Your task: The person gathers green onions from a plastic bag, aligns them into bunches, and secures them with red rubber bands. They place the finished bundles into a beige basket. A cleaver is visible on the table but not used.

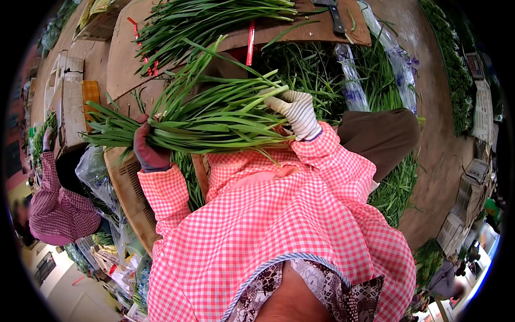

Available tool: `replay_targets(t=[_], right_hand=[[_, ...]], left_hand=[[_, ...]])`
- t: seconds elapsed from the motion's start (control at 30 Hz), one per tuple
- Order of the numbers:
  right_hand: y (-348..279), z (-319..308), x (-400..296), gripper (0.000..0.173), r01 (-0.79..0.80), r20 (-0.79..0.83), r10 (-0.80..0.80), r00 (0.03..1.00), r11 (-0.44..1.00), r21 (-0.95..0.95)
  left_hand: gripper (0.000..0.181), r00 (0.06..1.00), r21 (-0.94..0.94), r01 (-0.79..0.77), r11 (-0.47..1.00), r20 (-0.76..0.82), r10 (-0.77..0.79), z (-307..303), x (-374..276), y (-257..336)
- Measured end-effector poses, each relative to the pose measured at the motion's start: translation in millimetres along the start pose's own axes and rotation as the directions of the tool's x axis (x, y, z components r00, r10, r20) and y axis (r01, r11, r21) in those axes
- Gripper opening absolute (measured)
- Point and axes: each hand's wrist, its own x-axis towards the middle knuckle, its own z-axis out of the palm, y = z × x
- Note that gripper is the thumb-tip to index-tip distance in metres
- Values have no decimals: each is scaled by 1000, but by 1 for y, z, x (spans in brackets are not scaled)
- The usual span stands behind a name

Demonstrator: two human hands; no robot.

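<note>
My left hand (149, 147), in a dark reddish glove, is closed around the leafy end of a bundle of long flat green leaves, probably garlic chives (217, 124). At the pale stem end, my right hand (297, 110), in a whitish knit glove, pinches some stalks between thumb and fingers. The bundle lies crosswise above my lap. Beyond it, another pile of the same greens (201, 28) rests on a brown board (120, 66). A knife with a black handle (336, 18) lies at the board's right end. Red tie strips (251, 42) hang at the board's edge.
Loose greens (305, 72) fill the space under and beside the board, next to clear plastic wrap (352, 76). A tan plastic crate (128, 189) stands at my left. Farther left sits a co-worker (66, 209) in a checked top. More crates (485, 112) line the right side.
</note>
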Motion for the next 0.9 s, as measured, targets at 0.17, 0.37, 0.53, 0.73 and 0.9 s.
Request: replay_targets(t=[0.17, 0.37, 0.53, 0.73, 0.9], right_hand=[[-3, -13, 3, 19, 83, -54, -79, 995, 993, 83], [11, -118, 17, 20, 143, -225, -415, 881, 689, -710], [-15, -189, 1, 24, -158, -375, -381, 845, 492, -856], [-22, -84, -5, 28, 122, 184, 44, 982, 597, -793], [30, -17, 16, 34, 360, 482, -105, 870, 803, -474]], left_hand=[[26, 997, 29, -5, 1000, -77, 7, 23, -6, -7], [25, 998, -87, 34, 996, -50, -38, 10, -2, -12], [21, 998, -144, 55, 988, 6, -55, 5, -4, -12], [21, 999, -50, 42, 998, 19, -41, 7, -5, -10], [23, 997, -2, 52, 999, -64, -52, -5, 1, -10]])
